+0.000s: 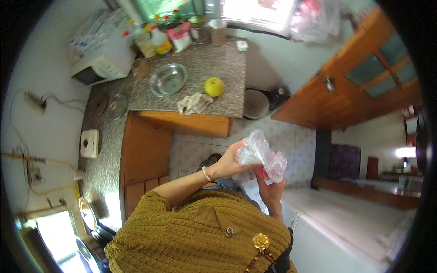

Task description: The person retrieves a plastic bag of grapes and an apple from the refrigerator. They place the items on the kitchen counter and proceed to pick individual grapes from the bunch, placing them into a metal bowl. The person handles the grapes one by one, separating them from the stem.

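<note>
I hold a crumpled clear plastic bag (pixel 256 150) in front of my body, above the tiled floor. My left hand (pixel 230 162), with a beaded bracelet at its wrist, grips the bag from the left. From below and to the right, my right hand (pixel 272 191) has its fingers closed on the bag too. Something red shows between the hands, in or behind the plastic; its kind is unclear. On the granite counter ahead sit a yellow apple (pixel 214 87), a crumpled whitish cloth (pixel 195 103) and a shiny round bowl (pixel 168 80).
Bottles (pixel 160 41) and jars line the counter's back by the window. At the left corner stands a white microwave (pixel 104 63). A wooden door (pixel 341 78) hangs ajar on the right. A round pan-like object (pixel 256 104) rests low beside the counter. Plastic bags (pixel 315 22) hang upper right.
</note>
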`<move>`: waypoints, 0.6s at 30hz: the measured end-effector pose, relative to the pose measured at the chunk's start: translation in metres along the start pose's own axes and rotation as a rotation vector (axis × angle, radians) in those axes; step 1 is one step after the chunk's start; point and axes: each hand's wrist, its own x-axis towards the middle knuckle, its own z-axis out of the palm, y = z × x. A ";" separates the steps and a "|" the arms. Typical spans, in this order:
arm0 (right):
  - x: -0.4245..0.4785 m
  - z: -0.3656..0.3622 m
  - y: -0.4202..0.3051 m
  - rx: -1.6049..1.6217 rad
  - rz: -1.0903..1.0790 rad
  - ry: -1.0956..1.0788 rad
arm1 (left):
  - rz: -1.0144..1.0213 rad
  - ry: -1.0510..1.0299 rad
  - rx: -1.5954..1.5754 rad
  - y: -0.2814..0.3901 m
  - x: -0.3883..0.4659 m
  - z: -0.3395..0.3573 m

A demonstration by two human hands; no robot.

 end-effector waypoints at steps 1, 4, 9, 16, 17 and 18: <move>0.010 0.005 -0.002 -0.043 -0.052 -0.059 | 0.045 0.051 0.014 0.003 -0.008 -0.006; 0.036 0.024 -0.019 -0.135 -0.260 -0.134 | 0.134 0.266 0.053 0.016 -0.025 -0.030; 0.072 0.095 -0.041 -0.194 -0.397 -0.270 | 0.158 0.526 0.211 0.041 -0.050 -0.099; 0.130 0.257 -0.101 -0.053 -0.476 -0.464 | 0.179 0.802 0.381 0.094 -0.090 -0.243; 0.138 0.281 -0.109 -0.038 -0.466 -0.482 | 0.170 0.834 0.380 0.102 -0.095 -0.264; 0.146 0.303 -0.117 -0.021 -0.455 -0.500 | 0.170 0.873 0.418 0.111 -0.099 -0.285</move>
